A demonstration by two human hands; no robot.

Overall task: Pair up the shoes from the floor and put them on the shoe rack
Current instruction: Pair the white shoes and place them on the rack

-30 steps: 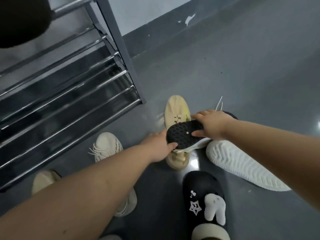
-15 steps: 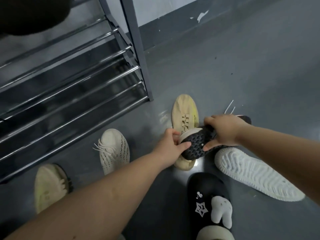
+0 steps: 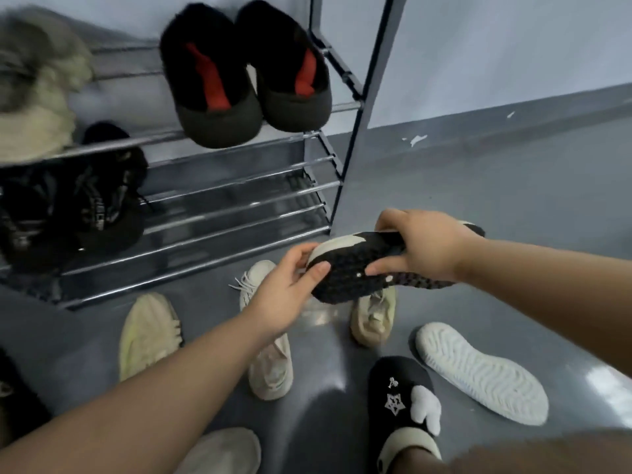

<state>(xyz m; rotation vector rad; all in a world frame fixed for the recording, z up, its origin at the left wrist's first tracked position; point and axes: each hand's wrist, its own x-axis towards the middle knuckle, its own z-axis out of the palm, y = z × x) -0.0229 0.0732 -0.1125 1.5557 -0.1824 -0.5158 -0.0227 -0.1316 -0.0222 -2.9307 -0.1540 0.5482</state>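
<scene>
We hold the black sneaker [image 3: 362, 268] sole toward us, off the floor [image 3: 478, 206], just right of the shoe rack [image 3: 239, 213]. Left hand [image 3: 284, 295] fingers pinch its toe; right hand [image 3: 424, 248] fingers wrap its middle, thumb on the sole.

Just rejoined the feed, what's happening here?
A person is sorting shoes onto a rack. Both hands hold one black-soled shoe above the floor: left hand at one end, right hand around the middle. Black slippers already sit on the rack; several pale sneakers lie on the floor.
</scene>
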